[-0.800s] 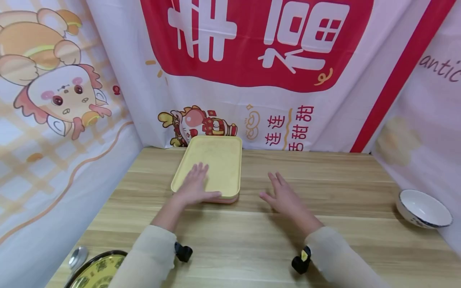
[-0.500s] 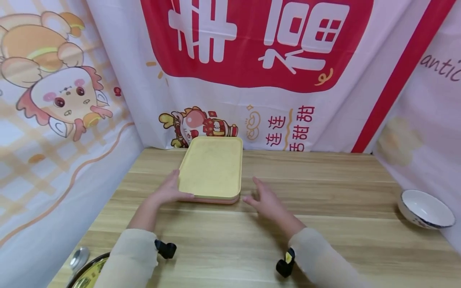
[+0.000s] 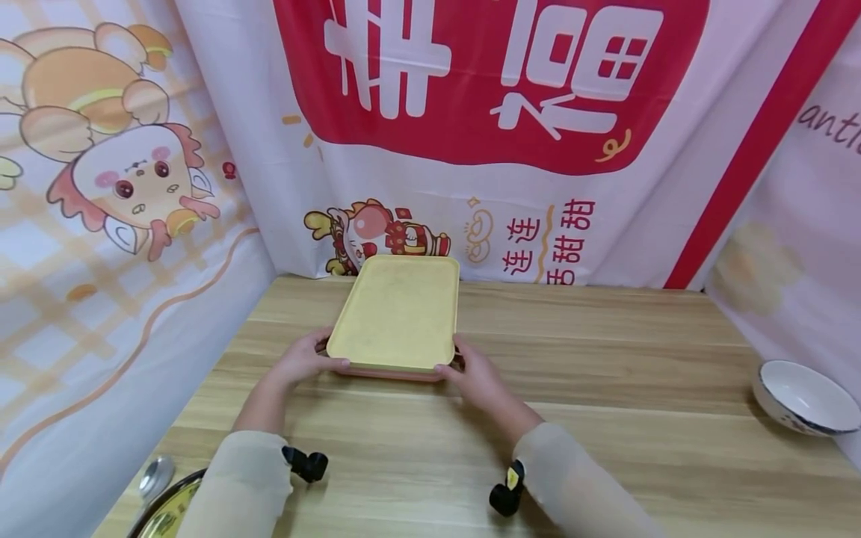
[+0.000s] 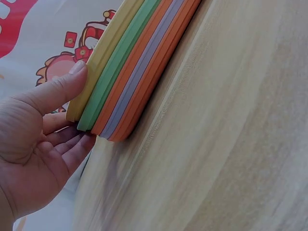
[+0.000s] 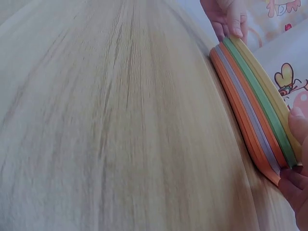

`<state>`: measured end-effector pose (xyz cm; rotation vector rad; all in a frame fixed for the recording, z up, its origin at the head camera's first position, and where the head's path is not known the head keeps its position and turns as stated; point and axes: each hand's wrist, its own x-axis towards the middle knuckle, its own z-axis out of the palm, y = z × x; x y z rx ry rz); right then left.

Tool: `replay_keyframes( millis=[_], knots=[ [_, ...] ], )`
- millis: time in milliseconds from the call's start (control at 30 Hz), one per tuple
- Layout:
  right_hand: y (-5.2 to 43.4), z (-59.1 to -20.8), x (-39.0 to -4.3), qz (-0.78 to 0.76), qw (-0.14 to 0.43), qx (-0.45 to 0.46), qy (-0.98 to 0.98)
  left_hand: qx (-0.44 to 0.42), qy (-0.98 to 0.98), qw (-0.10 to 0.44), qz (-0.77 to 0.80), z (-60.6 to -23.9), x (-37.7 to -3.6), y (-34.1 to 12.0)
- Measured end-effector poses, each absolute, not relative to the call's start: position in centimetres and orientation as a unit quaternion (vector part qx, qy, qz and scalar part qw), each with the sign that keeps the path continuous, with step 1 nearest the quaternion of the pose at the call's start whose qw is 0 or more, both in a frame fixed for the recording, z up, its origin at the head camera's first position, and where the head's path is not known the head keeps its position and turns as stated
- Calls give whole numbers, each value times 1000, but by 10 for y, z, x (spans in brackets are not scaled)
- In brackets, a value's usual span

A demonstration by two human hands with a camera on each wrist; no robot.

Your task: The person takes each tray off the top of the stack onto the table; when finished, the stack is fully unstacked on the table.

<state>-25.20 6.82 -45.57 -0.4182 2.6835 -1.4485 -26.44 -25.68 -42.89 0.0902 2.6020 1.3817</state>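
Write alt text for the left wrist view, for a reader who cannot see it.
A left hand grips the near corner of a stack of trays, thumb on the yellow top tray and fingers curled beneath. The stack's edges show yellow, green, orange and lilac layers, lying on a light wooden table, with a cartoon-printed cloth behind.

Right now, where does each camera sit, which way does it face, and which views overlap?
Head: above the wooden table, looking forward and down at the tray stack; both forearms show, left hand and right hand at its near corners.
Left wrist: low over the table, looking along the stack's coloured edges; thumb on the yellow top tray.
Right wrist: low on the opposite side; fingertips at the stack's corner, the left hand far off.
All three share the stack.
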Motion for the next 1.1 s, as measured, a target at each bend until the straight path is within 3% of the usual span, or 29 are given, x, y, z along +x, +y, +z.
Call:
replay_keyframes(
  millis=[333,833,1100],
  knots=[
    [69,-456,-251,-499,26,-108,860,0,870,83,487,-424,-261,-251],
    [68,-457,-253,-530,25,-105,841,30,702,66,709,-419,-256,-244],
    [66,-463,-254,-546,31,-104,831,19,660,41,750,-417,-252,-247]
  ],
)
